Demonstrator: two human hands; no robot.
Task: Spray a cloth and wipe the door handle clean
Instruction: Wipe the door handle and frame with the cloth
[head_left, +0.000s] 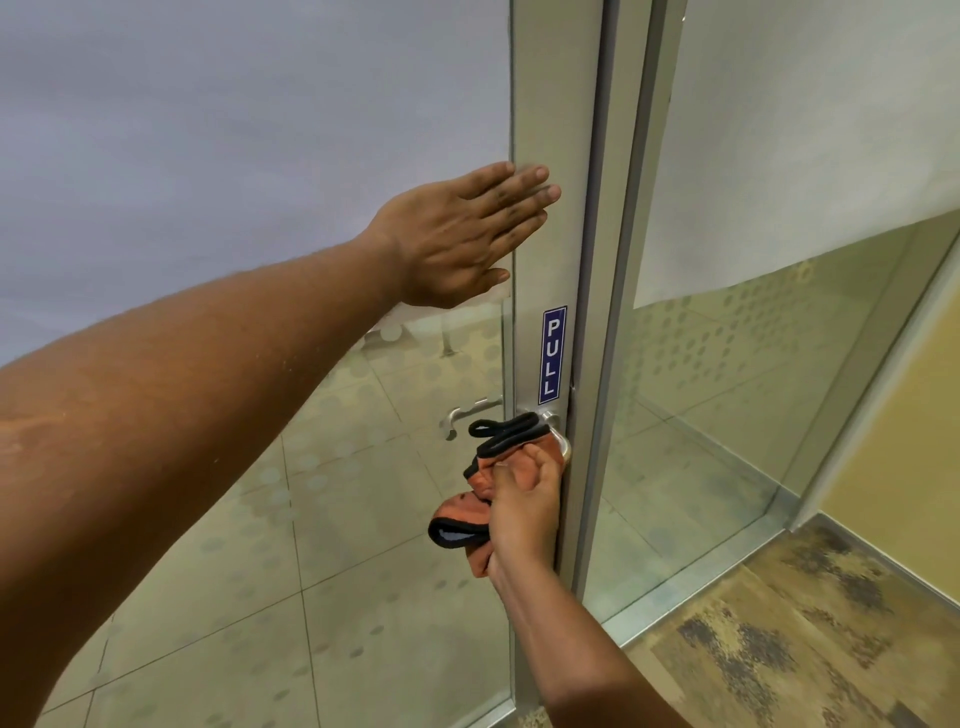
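An orange cloth with black edging is wrapped over the silver door handle on the metal door stile. My right hand grips the cloth against the handle, so most of the handle is hidden. Higher up, my left hand lies flat with straight fingers on the door, its fingertips on the stile. No spray bottle is in view.
A blue PULL sticker sits just above the handle. The door's glass panel is frosted above and see-through below, showing a second lever on the far side. A fixed glass panel stands to the right, over patterned carpet.
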